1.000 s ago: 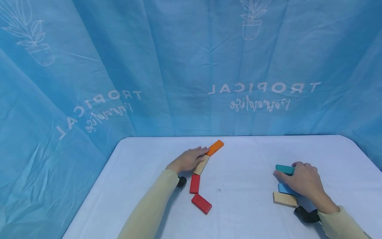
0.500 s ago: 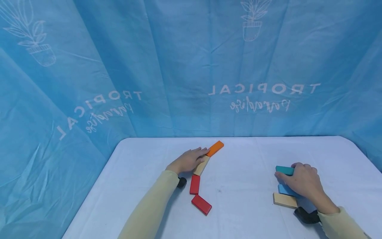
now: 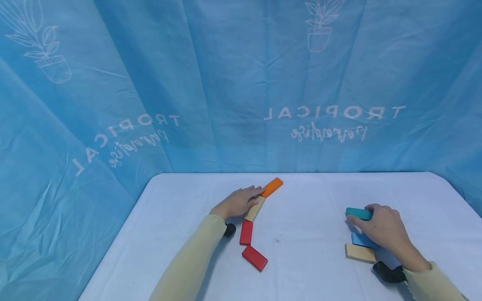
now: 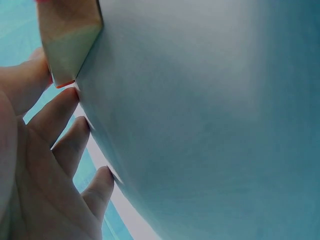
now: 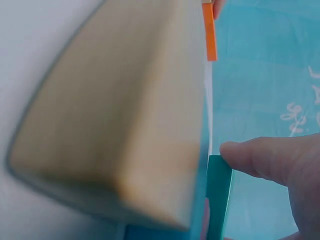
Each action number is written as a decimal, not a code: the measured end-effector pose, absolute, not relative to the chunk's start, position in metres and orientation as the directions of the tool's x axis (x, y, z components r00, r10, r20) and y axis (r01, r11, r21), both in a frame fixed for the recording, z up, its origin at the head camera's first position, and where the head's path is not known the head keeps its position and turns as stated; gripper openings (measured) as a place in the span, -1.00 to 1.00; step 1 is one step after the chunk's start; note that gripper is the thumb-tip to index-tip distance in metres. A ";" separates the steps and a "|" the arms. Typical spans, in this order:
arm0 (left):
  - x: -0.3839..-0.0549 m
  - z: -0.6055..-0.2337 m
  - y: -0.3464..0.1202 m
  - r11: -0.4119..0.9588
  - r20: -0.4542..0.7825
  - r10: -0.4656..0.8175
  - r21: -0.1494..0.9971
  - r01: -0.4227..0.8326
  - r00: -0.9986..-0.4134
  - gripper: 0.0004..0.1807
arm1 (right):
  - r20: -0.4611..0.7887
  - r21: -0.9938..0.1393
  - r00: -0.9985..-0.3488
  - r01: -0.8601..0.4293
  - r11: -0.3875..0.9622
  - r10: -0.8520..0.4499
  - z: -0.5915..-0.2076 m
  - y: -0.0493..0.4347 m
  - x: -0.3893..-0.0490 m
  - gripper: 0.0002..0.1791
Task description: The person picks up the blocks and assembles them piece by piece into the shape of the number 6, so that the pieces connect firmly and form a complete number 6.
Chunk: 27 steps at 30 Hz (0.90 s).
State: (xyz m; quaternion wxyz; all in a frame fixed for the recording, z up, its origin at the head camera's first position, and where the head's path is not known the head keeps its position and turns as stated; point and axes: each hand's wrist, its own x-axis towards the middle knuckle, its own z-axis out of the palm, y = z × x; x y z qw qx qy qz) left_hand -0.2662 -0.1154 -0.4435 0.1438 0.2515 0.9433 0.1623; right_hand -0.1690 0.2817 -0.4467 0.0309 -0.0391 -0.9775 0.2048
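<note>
My right hand pinches a teal wooden block between thumb and fingers. In the right wrist view the thumb presses against the teal block's side. Below it lie a blue block, partly under the hand, and a plain wooden block. On the left, my left hand rests with fingers extended over another plain wooden block, its fingertips at the near end of an orange block. The left wrist view shows the fingers spread, with the plain block beside them.
Two red blocks continue the bent row toward the near side; the nearer one is angled. A white cloth covers the table. Blue printed curtain hangs behind and at the left. A black wrist device sits under the right wrist.
The teal block has shifted slightly left and up in the right hand, with a wider gap from the blue block. My left hand and its row of blocks stay put.
</note>
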 end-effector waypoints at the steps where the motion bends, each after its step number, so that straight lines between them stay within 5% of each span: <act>1: -0.266 -0.444 -0.115 0.821 -0.189 0.521 0.378 0.428 -0.833 -0.42 | 0.056 -0.402 -0.995 0.055 0.914 0.085 -0.447 0.281 -0.168 -0.10; 27: -0.268 -0.448 -0.116 0.824 -0.183 0.510 0.382 0.417 -0.840 -0.43 | 0.135 -0.414 -0.990 -0.085 0.906 -0.031 -0.429 0.239 -0.144 -0.22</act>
